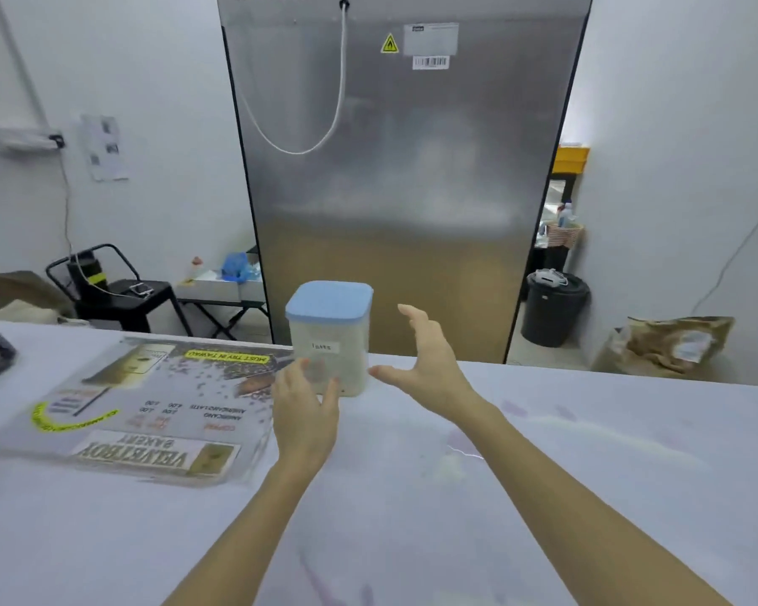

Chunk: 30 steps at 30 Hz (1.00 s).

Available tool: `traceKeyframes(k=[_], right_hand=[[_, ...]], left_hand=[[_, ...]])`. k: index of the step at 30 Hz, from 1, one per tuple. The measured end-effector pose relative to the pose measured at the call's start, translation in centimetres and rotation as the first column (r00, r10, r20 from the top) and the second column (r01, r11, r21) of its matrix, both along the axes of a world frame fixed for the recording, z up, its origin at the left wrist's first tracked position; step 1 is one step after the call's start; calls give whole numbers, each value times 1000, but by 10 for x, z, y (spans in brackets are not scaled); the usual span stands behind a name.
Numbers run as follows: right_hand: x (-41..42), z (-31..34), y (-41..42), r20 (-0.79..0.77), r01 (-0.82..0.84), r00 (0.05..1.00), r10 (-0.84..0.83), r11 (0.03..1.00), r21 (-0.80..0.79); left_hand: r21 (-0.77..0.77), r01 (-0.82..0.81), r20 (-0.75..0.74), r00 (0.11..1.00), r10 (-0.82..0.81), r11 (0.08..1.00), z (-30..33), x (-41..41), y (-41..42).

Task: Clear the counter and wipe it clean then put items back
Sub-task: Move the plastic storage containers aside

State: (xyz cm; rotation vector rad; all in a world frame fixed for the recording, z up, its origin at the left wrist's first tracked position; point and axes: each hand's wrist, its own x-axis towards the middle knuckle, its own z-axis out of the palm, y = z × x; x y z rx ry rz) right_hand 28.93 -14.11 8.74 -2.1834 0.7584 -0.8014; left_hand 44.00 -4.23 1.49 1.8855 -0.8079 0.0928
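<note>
The left hand [305, 408] is open, its fingers straight and reaching up against the near left side of a container [330, 338]; the fingertips lie on or right at its lower wall, though blur hides whether they truly touch. The right hand [429, 365] is also open, fingers spread wide and thumb pointing left, hovering just beside the container's right side and holding nothing.

The container is a squarish translucent tub with a pale blue lid [330, 299], standing upright near the far edge of the white desk [587, 474]. A small white label [322, 346] on its front carries handwriting too blurred to read for certain.

To the left of the container a laminated menu [149, 408] lies flat on the desk, upside down to the viewer. It reads "VELVETBOX BAKERY", "MUST TRY IN TAIWAN" on a yellow strip, plus "AMERICANO" and prices.

Behind the desk stands a steel fridge back [403, 190] bearing a yellow flame warning triangle [389, 44] and a barcode sticker [430, 62].
</note>
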Motion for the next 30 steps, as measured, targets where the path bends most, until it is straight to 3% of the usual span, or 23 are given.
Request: traceKeyframes(k=[3, 6, 11, 17, 21, 25, 27, 30], right_hand=[[53, 2, -23, 6, -39, 999, 38, 999, 34], [90, -1, -47, 30, -53, 998, 51, 996, 71], [121, -30, -71, 77, -94, 994, 84, 986, 137], [136, -41, -64, 226, -48, 974, 11, 986, 161], [123, -38, -62, 292, -7, 955, -51, 981, 192], [73, -14, -59, 365, 43, 922, -130, 971, 237], [30, 0, -55, 387, 97, 904, -183, 968, 230], [-54, 17, -47, 408, 234, 864, -295, 953, 193]], left_hand=[[106, 36, -51, 998, -31, 994, -20, 49, -5], [241, 36, 25, 999, -43, 970, -39, 79, -8], [602, 49, 159, 971, -180, 797, -63, 107, -17], [635, 73, 176, 956, -236, 769, -66, 106, -24], [522, 132, 103, 971, -216, 843, -54, 101, -25], [140, 275, -78, 961, -267, 951, -34, 61, -30], [-35, 297, -200, 933, -298, 954, -16, 23, -35], [-149, 398, -320, 847, -425, 905, 4, -47, -48]])
